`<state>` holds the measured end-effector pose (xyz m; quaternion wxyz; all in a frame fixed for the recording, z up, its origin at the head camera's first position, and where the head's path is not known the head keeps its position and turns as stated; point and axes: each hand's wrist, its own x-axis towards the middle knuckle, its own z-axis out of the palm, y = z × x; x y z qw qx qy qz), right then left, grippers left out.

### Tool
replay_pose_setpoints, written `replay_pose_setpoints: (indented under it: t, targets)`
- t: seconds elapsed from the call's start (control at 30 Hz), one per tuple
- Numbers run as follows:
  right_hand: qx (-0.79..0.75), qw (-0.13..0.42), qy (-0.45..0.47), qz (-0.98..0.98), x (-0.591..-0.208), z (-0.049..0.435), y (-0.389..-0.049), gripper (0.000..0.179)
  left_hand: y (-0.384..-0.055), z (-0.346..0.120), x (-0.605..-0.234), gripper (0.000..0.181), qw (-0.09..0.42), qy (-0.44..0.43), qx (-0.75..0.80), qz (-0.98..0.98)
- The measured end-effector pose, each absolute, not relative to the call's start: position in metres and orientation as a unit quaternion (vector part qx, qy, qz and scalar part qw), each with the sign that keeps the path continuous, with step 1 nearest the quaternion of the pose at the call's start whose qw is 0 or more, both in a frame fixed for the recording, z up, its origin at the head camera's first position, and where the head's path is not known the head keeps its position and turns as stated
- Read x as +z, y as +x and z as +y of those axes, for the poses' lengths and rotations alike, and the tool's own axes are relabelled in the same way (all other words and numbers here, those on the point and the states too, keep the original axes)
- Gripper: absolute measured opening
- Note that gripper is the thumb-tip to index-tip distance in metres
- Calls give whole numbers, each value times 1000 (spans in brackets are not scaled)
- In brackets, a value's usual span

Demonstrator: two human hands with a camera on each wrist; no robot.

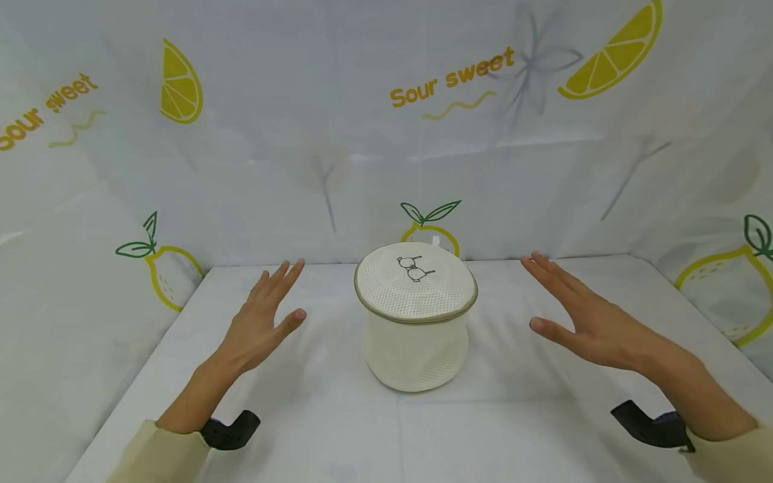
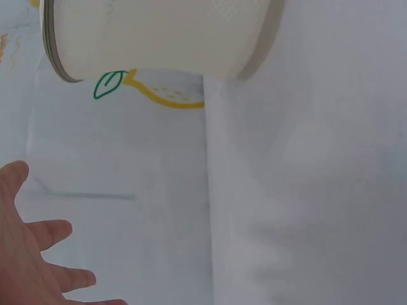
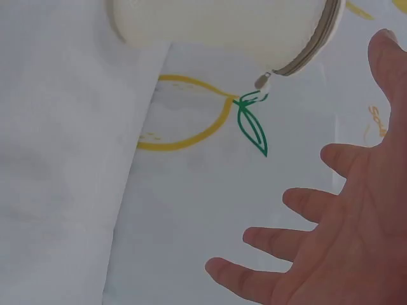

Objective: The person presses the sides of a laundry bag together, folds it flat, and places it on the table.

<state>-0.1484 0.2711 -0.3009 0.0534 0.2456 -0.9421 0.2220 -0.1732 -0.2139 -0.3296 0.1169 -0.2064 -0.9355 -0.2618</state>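
Observation:
A cream mesh laundry bag [image 1: 417,355], shaped like a drum, stands upright at the middle of the white table. Its round lid [image 1: 417,288] carries a dark line drawing and is edged by a grey-brown zipper. To the left of the bag is my left hand [image 1: 260,325], fingers straight, thumb apart, holding nothing. My right hand [image 1: 592,325] is held out on the other side, likewise with straight fingers and nothing in it. A small zipper pull [image 3: 262,81] hangs at the bag's rim in the right wrist view. Neither hand touches the bag.
White cloth covers the table [image 1: 398,436]. Behind it hangs a white curtain [image 1: 362,134] printed with lemons, lemon slices and lettering. Black bands [image 1: 232,431] sit on both wrists, beside cream sleeves [image 1: 160,456].

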Motion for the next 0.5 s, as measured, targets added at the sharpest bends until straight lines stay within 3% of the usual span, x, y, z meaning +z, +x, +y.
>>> replay_pose_setpoints:
  t: [0.27,0.5]
  targets:
    - [298,80,275,-910,-302,259,-149,83,-176,-195,-324,73,112,-230,-360,-897]
    - [351,64,280,-891,-304,249,-147,72,-179,-182,-324,79,74,-241,-464,-850]
